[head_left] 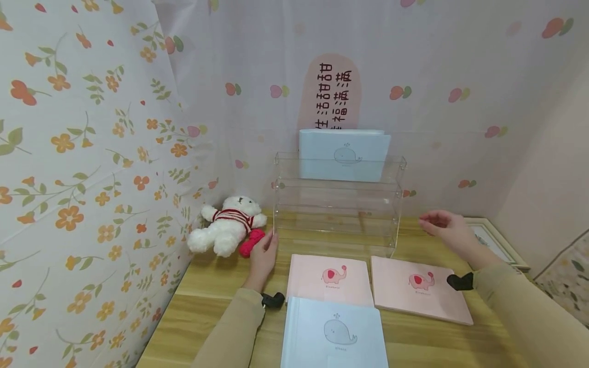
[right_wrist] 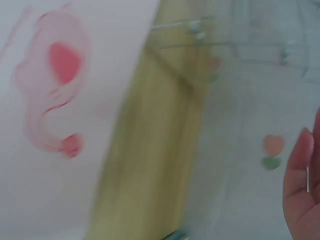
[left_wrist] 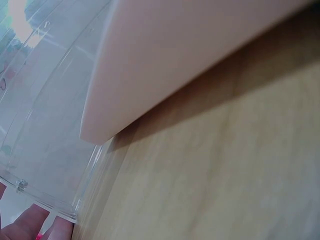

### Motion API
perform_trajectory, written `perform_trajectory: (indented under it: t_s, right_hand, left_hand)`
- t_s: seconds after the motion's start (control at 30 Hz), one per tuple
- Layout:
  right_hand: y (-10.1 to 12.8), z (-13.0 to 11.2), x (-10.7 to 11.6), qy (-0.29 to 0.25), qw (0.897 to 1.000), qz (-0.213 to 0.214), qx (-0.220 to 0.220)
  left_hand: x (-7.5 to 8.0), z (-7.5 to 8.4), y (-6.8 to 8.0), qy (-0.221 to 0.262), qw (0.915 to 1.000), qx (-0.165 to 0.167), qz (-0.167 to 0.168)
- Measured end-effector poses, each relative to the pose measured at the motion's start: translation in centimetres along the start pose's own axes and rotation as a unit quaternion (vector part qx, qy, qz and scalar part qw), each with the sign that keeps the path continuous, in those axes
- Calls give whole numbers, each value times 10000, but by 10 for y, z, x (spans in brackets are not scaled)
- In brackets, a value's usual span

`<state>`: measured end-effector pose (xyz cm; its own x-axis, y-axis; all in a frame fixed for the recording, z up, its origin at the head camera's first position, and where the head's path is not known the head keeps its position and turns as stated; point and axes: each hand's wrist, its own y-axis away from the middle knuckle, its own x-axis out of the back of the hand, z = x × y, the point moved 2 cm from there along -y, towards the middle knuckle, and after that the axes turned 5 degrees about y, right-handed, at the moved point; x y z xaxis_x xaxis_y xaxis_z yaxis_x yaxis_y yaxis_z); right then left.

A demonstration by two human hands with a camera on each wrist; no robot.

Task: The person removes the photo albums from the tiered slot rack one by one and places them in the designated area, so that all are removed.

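Head view: clear acrylic tiered rack (head_left: 338, 204), flat pastel books (head_left: 330, 278).

Clear acrylic rack (head_left: 338, 204): glossy, see-through plastic w/ small metal screws at corners. Surface (head_left: 216, 301): light wood grain, smooth, matt. Pink booklets (head_left: 329, 278): smooth matt paper/card covers; blue booklet (head_left: 335, 335) same. Teddy (head_left: 225, 230): fluffy white plush, knit red-striped cloth. Backdrop (head_left: 83, 153): thin floral fabric, matt.

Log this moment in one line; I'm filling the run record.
left hand: touching clear rack corner | right hand: open, beside rack | books: two pink, one blue on table
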<state>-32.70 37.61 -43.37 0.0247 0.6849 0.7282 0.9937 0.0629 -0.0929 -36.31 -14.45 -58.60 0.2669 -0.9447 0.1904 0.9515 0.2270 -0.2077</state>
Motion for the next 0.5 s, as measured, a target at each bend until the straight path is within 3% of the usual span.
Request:
perform_trajectory:
  t_s: [0.13,0.33,0.4,0.5]
  right_hand:
    - [-14,-37,10,-44,9980,534,339]
    - [-31,-89,22,97,9953,809,514]
    - [-36,-104,26,128,9949,840,552]
    - [-46,-124,31,58,9943,874,608]
  left_hand:
    - [0,-7,-4,61,9999,146,-23]
    - [-1,-18,-11,123,9992,368,-116]
    - [-2,-18,-11,124,9991,379,-118]
    - [0,-2,-5,95,9991,391,-102]
